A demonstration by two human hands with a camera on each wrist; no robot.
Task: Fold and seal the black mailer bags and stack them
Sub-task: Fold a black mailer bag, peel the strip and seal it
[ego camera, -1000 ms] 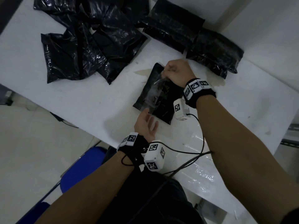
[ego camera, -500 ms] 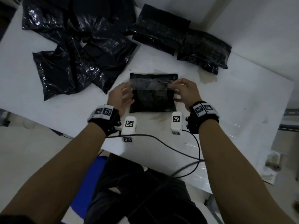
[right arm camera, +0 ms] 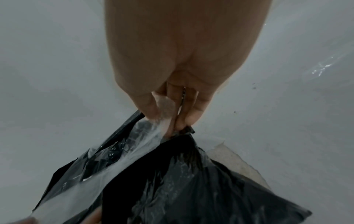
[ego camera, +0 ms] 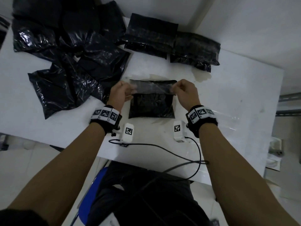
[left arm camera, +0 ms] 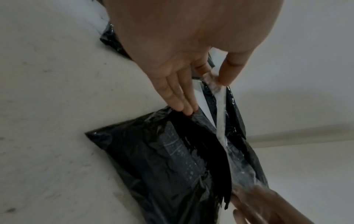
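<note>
One black mailer bag (ego camera: 151, 106) lies flat on the white table (ego camera: 236, 95), square to me. A clear strip (ego camera: 152, 88) runs across its far flap, stretched between both hands. My left hand (ego camera: 131, 92) pinches the strip's left end (left arm camera: 211, 78) between thumb and forefinger, and its other fingers (left arm camera: 182, 104) lie straight against the bag's edge (left arm camera: 162, 159). My right hand (ego camera: 173, 91) pinches the strip's right end (right arm camera: 164, 109), with fingers also on the bag's corner (right arm camera: 186, 130). In the right wrist view the bag (right arm camera: 201, 189) fills the lower part.
A loose heap of glossy black bags (ego camera: 73, 66) covers the back left. Two piles of folded black bags (ego camera: 151, 35) (ego camera: 195, 49) sit at the back. A stain (ego camera: 202, 77) marks the table, clear film (ego camera: 228, 121) lies at the right, and cables (ego camera: 162, 149) trail at the front edge.
The bag has been turned from slanted to square in front of me. My left hand came up from the near edge to the left corner, and both hands now pinch the clear strip.
</note>
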